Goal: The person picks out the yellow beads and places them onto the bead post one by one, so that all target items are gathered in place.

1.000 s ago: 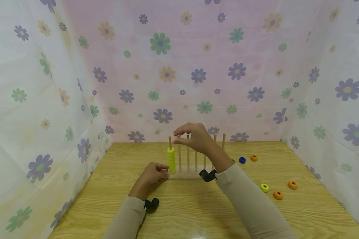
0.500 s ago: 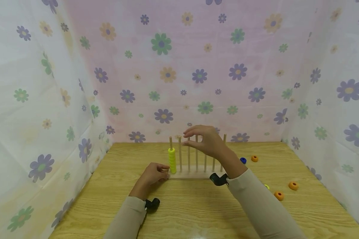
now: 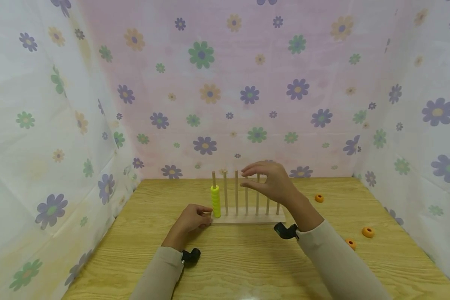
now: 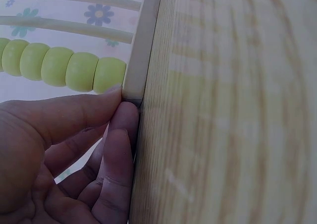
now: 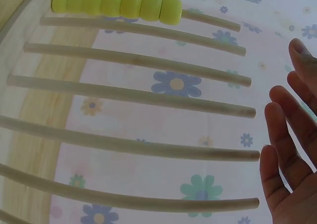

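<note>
A wooden peg stand [image 3: 247,217] with a row of upright pegs stands near the middle of the table. Its leftmost peg carries a stack of yellow beads [image 3: 215,202], the peg's tip bare above them. My left hand [image 3: 191,218] holds the left end of the base; in the left wrist view, the thumb [image 4: 84,110] lies at its corner beside the lowest bead, other fingers curled against the end. Above the stand's right half is my right hand [image 3: 271,179], holding nothing, thumb and fingers apart. The right wrist view has its fingers [image 5: 277,132] near the bare peg tips.
On the table [image 3: 240,262] at the right lie several orange rings, one farther back [image 3: 319,198] and an orange ring [image 3: 368,232] nearer the right edge. Another orange ring [image 3: 351,243] is partly covered by the right sleeve. Flowered cloth [image 3: 225,83] walls the table in.
My right hand has moved right and slightly down, away from the yellow stack, its fingers apart. Its arm now hides the blue and yellow rings on the table. The left hand stays put.
</note>
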`<move>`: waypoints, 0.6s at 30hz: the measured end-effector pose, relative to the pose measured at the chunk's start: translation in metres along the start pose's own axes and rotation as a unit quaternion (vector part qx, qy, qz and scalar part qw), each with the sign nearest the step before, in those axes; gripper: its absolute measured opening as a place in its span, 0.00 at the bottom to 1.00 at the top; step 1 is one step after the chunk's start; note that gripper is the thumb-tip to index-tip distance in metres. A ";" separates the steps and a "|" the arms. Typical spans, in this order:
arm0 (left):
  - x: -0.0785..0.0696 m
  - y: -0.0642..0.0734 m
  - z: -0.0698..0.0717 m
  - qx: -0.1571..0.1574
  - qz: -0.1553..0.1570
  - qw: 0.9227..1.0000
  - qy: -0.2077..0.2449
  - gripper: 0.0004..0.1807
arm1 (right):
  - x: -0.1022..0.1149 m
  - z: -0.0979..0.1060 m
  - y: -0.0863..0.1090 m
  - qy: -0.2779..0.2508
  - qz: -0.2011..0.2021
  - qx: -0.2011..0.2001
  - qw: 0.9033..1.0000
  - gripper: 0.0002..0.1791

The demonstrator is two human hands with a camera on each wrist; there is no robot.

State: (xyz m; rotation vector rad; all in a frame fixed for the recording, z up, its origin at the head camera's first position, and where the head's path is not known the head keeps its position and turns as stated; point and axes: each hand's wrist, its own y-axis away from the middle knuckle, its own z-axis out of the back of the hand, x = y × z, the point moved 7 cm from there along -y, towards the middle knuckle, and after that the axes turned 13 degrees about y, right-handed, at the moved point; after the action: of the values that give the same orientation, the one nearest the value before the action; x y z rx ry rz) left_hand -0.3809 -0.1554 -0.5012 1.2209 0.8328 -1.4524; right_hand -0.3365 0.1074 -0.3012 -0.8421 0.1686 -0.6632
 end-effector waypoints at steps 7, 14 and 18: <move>-0.002 0.001 -0.001 -0.004 0.006 1.000 -0.003 0.24 | -0.005 0.003 0.015 0.001 0.000 -0.005 1.000 0.14; -0.003 0.002 -0.001 -0.005 0.005 1.000 -0.003 0.24 | -0.008 0.011 0.028 -0.004 -0.003 -0.007 1.000 0.14; -0.002 0.002 0.000 -0.004 0.003 1.000 -0.004 0.24 | -0.013 0.015 0.037 0.013 -0.012 -0.007 1.000 0.15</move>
State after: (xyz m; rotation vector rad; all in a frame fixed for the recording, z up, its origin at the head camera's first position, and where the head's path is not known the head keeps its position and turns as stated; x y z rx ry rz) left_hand -0.3793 -0.1552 -0.4992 1.2103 0.8294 -1.4468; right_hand -0.3227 0.1425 -0.3198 -0.8503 0.1879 -0.6960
